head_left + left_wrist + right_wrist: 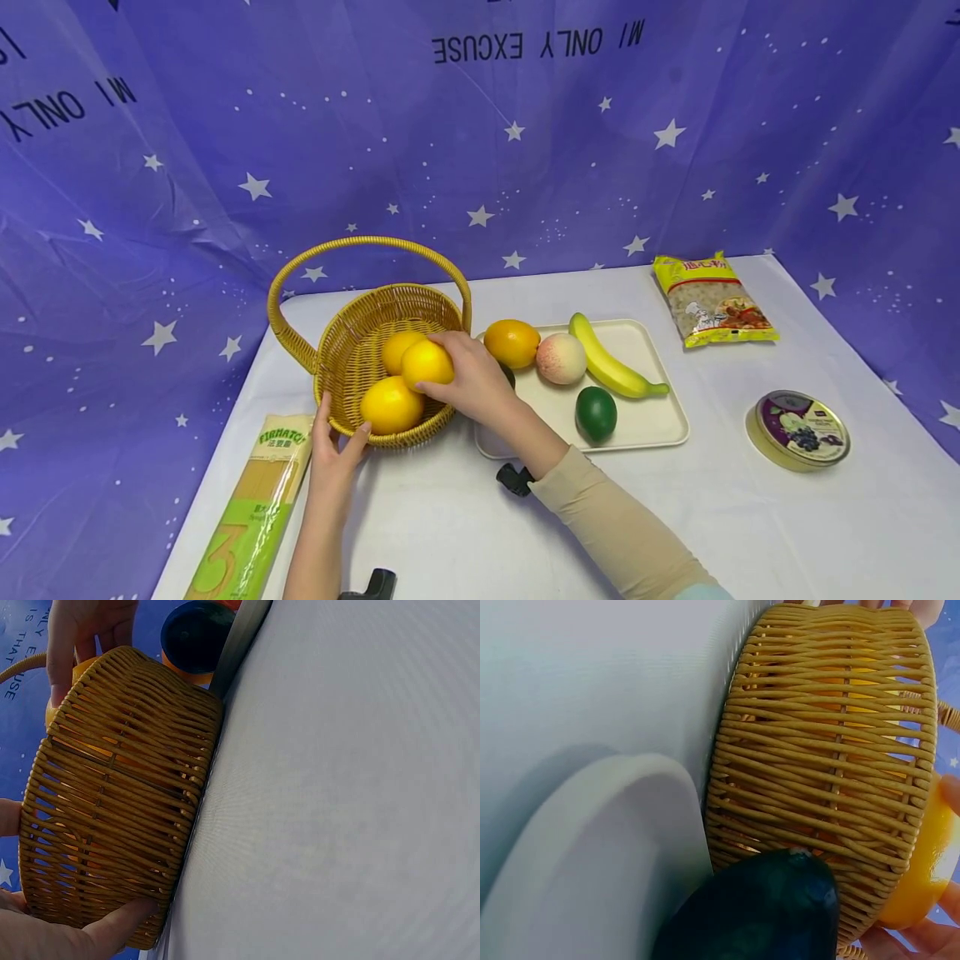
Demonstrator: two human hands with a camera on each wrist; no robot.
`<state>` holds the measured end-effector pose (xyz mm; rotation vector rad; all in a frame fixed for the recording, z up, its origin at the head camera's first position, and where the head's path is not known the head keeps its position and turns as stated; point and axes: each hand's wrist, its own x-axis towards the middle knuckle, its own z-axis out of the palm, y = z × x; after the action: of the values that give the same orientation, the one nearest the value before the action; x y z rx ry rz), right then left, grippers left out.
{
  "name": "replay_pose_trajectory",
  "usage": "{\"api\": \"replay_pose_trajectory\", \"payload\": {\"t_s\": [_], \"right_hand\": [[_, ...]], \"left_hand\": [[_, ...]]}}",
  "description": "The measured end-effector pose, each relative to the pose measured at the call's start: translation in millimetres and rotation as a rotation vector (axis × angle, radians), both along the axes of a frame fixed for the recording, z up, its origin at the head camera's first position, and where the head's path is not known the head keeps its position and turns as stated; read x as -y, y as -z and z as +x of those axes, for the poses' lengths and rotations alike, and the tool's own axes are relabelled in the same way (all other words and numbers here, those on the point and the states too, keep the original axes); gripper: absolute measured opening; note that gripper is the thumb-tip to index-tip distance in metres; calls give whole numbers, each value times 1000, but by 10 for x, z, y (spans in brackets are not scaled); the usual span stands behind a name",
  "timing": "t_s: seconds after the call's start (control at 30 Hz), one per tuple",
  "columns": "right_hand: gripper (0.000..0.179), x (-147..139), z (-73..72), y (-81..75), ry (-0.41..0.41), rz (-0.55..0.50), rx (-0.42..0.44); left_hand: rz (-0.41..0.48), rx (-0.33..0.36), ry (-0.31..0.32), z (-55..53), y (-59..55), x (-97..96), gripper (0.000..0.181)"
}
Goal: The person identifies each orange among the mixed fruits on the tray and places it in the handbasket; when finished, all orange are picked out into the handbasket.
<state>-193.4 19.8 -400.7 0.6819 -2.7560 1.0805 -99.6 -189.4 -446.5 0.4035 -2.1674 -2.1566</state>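
A wicker basket (360, 333) with a tall arched handle stands at the left of the table. My left hand (333, 437) grips its near left side, fingers at the rim and thumb against the woven wall in the left wrist view. With my right hand (476, 379) I hold a glossy yellow-orange orange (426, 367) over the basket's right side, fingers on top and thumb below. Two similar fruits lie inside: one orange (392, 406) near the front rim, another orange (399, 350) behind, partly hidden by the held one.
Right of the basket, a cream tray (660, 425) bears an oval orange fruit (512, 343), a peach (561, 359), a banana (611, 362) and dark green avocados (596, 414). A pasta packet (251, 500), yellow bag (712, 302) and round tin (798, 431) lie around.
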Motion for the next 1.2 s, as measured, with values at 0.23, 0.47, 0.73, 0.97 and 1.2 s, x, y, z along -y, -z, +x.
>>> {"api": "replay_pose_trajectory", "payload": {"t_s": [0.23,0.47,0.73,0.97,1.2], "right_hand": [[65,47,-2,19,22,18,-28],[65,77,5,37,49,52,-43],[67,115,24,62,58,115,-16],[67,120,54,65,40,112,-14],[67,70,62,12,30,77,-6]], "left_hand": [[-12,8,-1,-1,0,11,82],[-11,15,-5,3,5,8,83],[-2,9,-5,13,2,14,82],[-23,-11,5,12,18,6,82],[-31,9,-7,-2,18,0,82]]}}
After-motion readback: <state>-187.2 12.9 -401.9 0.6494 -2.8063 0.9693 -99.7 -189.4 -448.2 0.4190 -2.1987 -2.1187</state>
